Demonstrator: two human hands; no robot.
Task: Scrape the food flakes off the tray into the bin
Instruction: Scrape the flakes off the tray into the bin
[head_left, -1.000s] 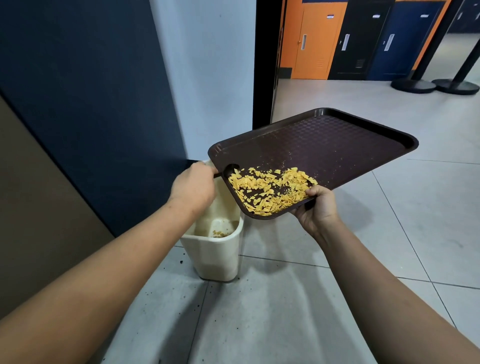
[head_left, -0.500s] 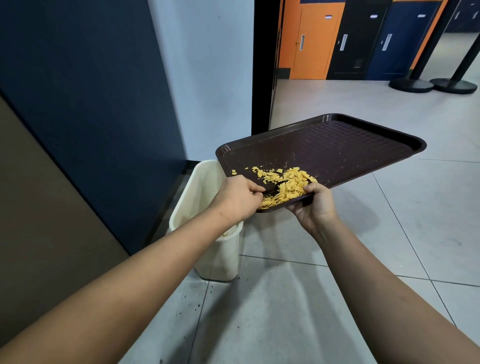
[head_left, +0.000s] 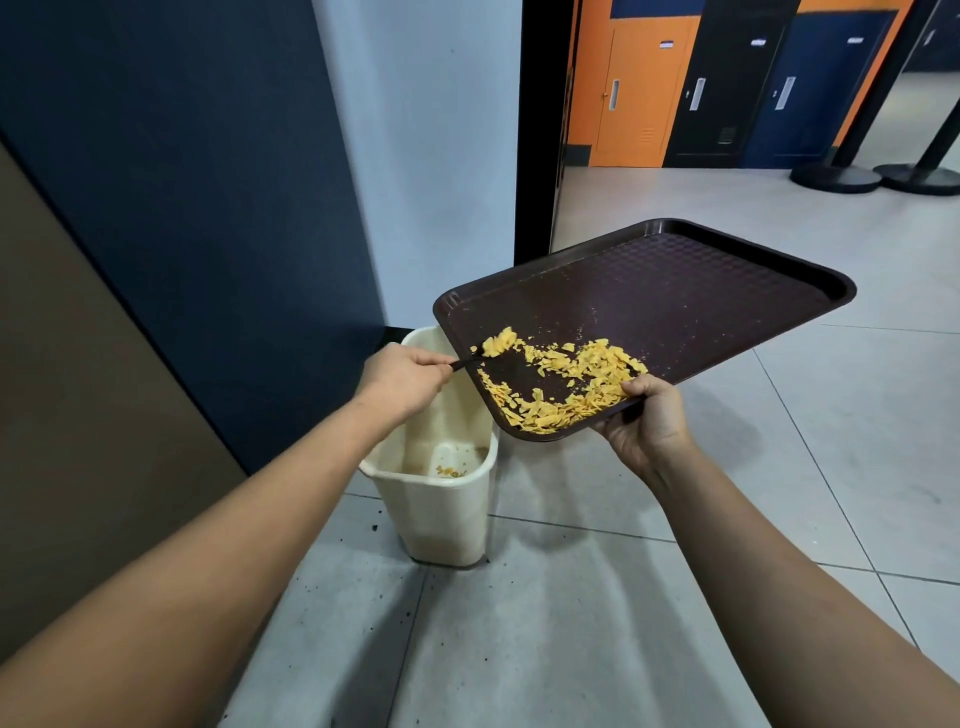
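Gripping the near edge of a dark brown, textured rectangular tray (head_left: 675, 306), the right hand (head_left: 647, 415) tilts it above a cream plastic bin (head_left: 441, 514) on the tiled floor. Thin yellow flakes (head_left: 566, 387) heap at the tray's near left corner, where the left hand (head_left: 402, 376), fingers closed round a slim dark spoon (head_left: 467, 359), lifts a few.

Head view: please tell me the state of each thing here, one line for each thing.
Tray: tilted down toward the bin, held at its near edge.
Food flakes: mostly piled at the tray's low corner.
Spoon: loaded with flakes, over the tray.
Bin: upright, open, a few flakes inside.
Left hand: closed on the spoon.
Right hand: gripping the tray.
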